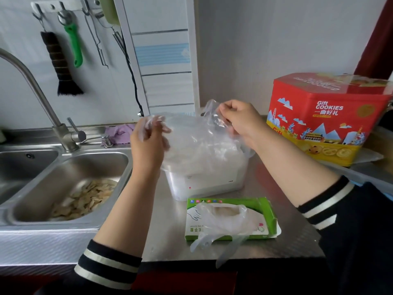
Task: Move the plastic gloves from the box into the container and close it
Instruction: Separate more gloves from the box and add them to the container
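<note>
A green and white cardboard glove box (pixel 230 219) lies flat at the near edge of a stainless steel counter (pixel 287 226), its top torn open and a loose clear plastic glove (pixel 221 228) spilling out of the opening and trailing over the counter's front edge. Just behind the box stands a translucent white plastic container (pixel 204 177), open-topped and heaped with a bundle of crumpled clear plastic gloves (pixel 197 141) that rises above its rim. The person's left hand (pixel 148 141), fingers curled, grips the left side of that bundle, film wrapped over the fingertips; the right hand (pixel 240 120) pinches an upper corner of the plastic between thumb and fingers, lifting it above the container. Both forearms reach in from dark sleeves with white striped cuffs. To the right, a red and yellow cookie tin (pixel 323 120) sits on the counter, well apart from the container. To the left, a steel sink basin (pixel 25 209) holds pale peelings (pixel 85 199), with a curved steel faucet (pixel 38 90) behind it, a purple cloth (pixel 119 133) on the ledge, and a black brush (pixel 61 67) and green-handled tool (pixel 75 45) hanging on wall hooks.
</note>
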{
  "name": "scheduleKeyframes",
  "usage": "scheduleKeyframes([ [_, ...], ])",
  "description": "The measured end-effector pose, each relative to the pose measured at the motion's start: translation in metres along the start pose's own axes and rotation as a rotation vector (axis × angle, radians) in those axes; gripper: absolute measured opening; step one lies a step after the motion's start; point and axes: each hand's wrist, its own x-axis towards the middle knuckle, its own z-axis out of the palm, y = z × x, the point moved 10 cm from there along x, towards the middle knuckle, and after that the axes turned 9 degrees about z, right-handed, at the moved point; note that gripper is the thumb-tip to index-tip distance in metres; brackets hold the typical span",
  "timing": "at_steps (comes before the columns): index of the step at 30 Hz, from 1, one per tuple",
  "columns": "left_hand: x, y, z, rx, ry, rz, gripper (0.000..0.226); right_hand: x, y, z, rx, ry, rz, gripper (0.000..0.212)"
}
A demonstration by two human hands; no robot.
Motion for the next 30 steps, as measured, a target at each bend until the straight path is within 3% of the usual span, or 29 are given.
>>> scheduleKeyframes([
  [5,-0.004,-0.020,-0.032,-0.189,0.252,-0.117,0.022,0.007,-0.023,0.032,0.369,-0.226,0.011,0.016],
  [10,-0.003,-0.029,-0.049,-0.221,0.334,-0.150,0.019,0.020,-0.020,0.069,0.584,-0.563,0.140,0.014],
  [12,-0.002,-0.028,-0.051,-0.244,0.349,-0.160,0.020,0.032,-0.002,0.065,0.411,-0.448,0.162,0.011],
  [14,-0.001,-0.027,-0.054,-0.273,0.361,-0.155,0.020,0.041,0.013,0.050,-0.015,-0.192,0.094,0.014],
  [16,0.000,-0.026,-0.056,-0.282,0.366,-0.155,0.021,0.045,0.019,0.044,-0.419,-0.061,0.004,0.016],
  [23,0.006,-0.020,-0.040,-0.228,0.208,-0.162,0.024,0.053,0.036,0.040,-1.114,-0.018,-0.042,0.025],
  [27,0.008,-0.014,-0.020,-0.198,0.051,-0.188,0.025,0.051,0.035,0.035,-1.359,0.063,-0.071,0.034],
  [29,0.007,-0.011,-0.012,-0.180,0.007,-0.202,0.027,0.043,0.015,0.035,-1.369,0.179,-0.294,0.034],
  [30,0.006,-0.009,-0.008,-0.178,-0.009,-0.210,0.027,0.033,-0.002,0.035,-1.263,0.251,-0.468,0.030],
])
